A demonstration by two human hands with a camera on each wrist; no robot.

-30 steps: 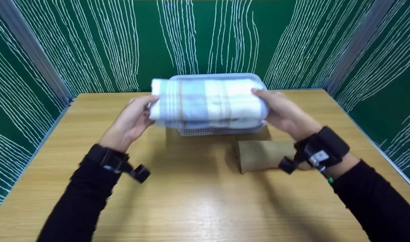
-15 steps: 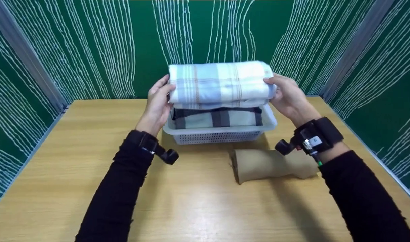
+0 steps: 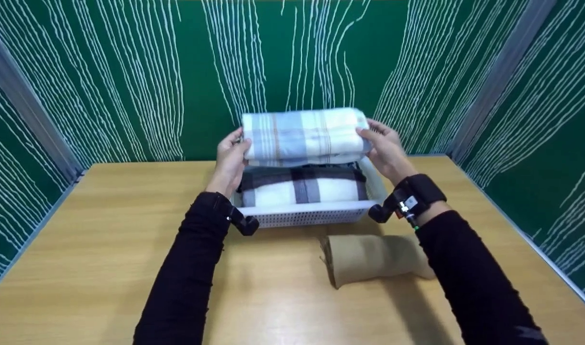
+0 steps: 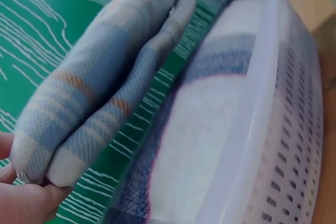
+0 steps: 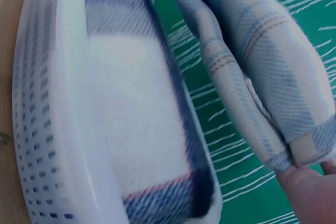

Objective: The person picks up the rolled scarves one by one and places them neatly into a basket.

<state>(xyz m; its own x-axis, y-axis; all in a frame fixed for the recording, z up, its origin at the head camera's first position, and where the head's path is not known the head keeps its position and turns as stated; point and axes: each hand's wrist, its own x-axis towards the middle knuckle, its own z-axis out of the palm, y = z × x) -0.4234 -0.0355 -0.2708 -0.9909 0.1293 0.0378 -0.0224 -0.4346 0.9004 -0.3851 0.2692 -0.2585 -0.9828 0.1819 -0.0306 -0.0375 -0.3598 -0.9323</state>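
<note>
Together, both hands grip folded blue plaid cloth near basket; label on right wristband unreadably small.

Black wrist straps with stubby black cameras accompany black sleeves.

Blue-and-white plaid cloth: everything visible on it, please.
The blue-and-white plaid cloth is a thick folded bundle, soft and woven in look, with thin orange-tan stripes; the wrist views show two layers with a crease between. The left hand grips one end, the right hand the other, holding it lengthwise between them. It is off the table, with a gap between it and the checked cloth in the basket.
</note>
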